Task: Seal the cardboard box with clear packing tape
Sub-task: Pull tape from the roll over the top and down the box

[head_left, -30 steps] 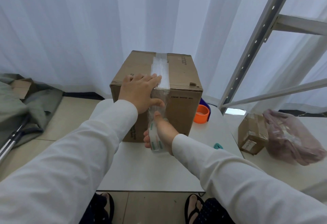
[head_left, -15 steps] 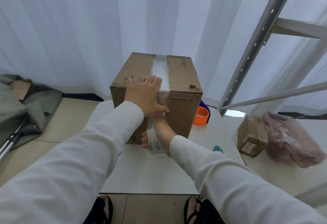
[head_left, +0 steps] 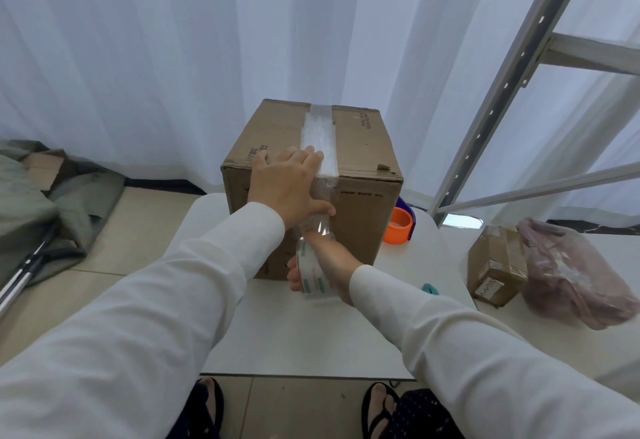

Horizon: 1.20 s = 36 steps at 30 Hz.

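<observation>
The right hand (head_left: 329, 262) grips the tape roll (head_left: 313, 274), which hides most of its fingers, above the white table (head_left: 294, 331). Beyond, the left hand (head_left: 289, 187) lies flat on the box (head_left: 360, 147) at its front top edge, fingers on the tape strip (head_left: 318, 133). White curtains (head_left: 173, 40) hang behind.

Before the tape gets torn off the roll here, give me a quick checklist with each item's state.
1. Strip runs along the top seam of the box: ok.
2. Left hand presses the tape at the front edge: ok.
3. Right hand grips the tape roll: ok.
4. Tape lies flat down the front face: not ok, it looks bunched.
5. Far end stuck down: cannot tell.
</observation>
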Motion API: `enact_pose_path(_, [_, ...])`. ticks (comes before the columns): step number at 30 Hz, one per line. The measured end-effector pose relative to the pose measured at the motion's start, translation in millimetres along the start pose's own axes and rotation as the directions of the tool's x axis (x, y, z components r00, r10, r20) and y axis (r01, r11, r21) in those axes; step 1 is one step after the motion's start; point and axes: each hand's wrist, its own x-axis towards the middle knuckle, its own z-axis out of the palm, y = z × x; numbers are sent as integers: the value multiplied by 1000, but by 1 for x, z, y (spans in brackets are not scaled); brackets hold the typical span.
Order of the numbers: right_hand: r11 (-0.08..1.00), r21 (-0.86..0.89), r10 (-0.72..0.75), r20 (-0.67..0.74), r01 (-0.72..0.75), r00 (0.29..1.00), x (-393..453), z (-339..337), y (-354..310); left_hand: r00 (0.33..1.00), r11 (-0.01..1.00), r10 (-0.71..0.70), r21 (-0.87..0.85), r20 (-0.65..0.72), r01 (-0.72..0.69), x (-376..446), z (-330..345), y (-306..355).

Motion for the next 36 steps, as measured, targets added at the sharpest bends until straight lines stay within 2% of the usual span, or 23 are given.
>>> enact_pose_path(8, [999, 18, 46, -18, -46, 999, 12, 6, -8, 999, 1000, 23, 20, -46, -22, 3, 6, -1])
enact_pose_path(13, [999, 46, 15, -43, -13, 999, 7, 10, -4, 999, 999, 31, 38, -8, -31, 0, 0, -1])
enact_pose_path(17, [1000, 29, 3, -36, -2, 999, 1, 8, -2, 999, 998, 32, 50, 39, -34, -4, -2, 0])
enact_pose_path(36, [1000, 11, -7, 32, 7, 999, 9, -2, -3, 1000, 1000, 17, 15, -14, -16, 1, 4, -3])
